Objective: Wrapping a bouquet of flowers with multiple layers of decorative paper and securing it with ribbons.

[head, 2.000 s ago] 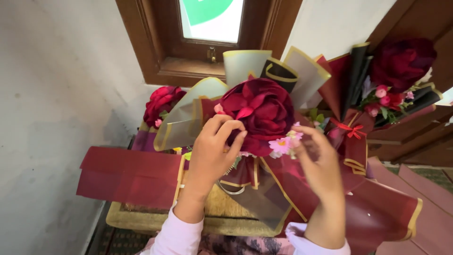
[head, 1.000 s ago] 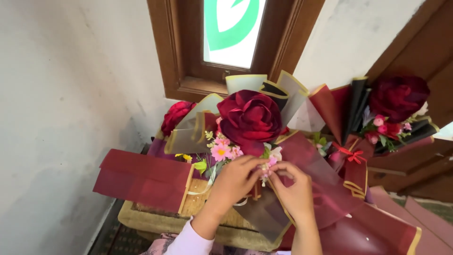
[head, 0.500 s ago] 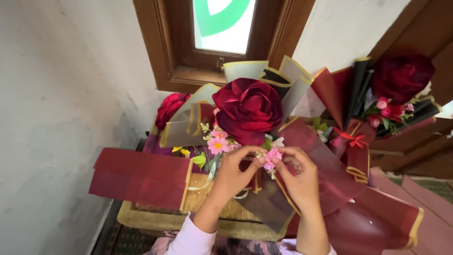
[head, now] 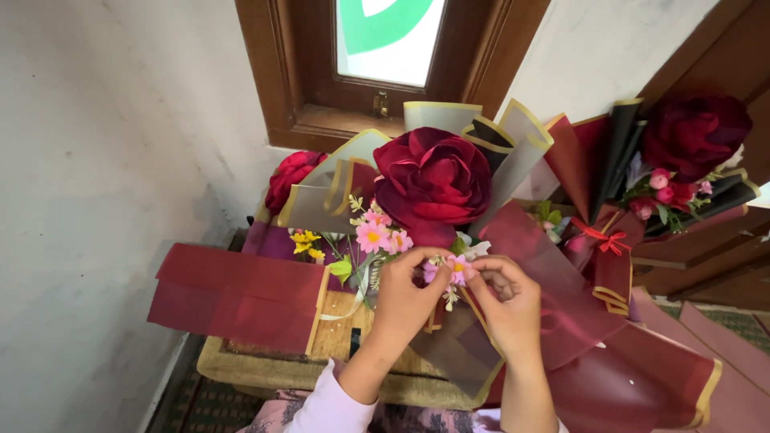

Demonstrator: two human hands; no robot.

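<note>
Head view: your left hand (head: 407, 298) and right hand (head: 507, 306) both pinch the small pink flower (head: 456, 270) just below the big red rose (head: 433, 183), keeping it steady.

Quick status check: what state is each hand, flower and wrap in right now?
left hand: pinching the small pink flower sprig
right hand: pinching the same sprig
small pink flower sprig: held below the big rose
big red rose: fully open, in wrapping
maroon wrapping sheet: spread flat
finished bouquet: wrapped, red bow tied
</note>
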